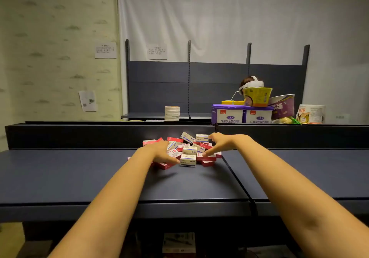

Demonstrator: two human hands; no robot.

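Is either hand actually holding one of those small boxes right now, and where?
No box is gripped. The left hand and right hand press open fingers against opposite sides of the pile of small boxes.

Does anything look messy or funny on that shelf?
Yes: the small boxes lie in a jumbled heap on the dark shelf, tilted every way, with the left hand and right hand on either side.

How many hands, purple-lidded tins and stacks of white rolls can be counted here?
Hands: 2, left hand and right hand, both on the pile of small boxes
Purple-lidded tins: 2
Stacks of white rolls: 1
Total: 5
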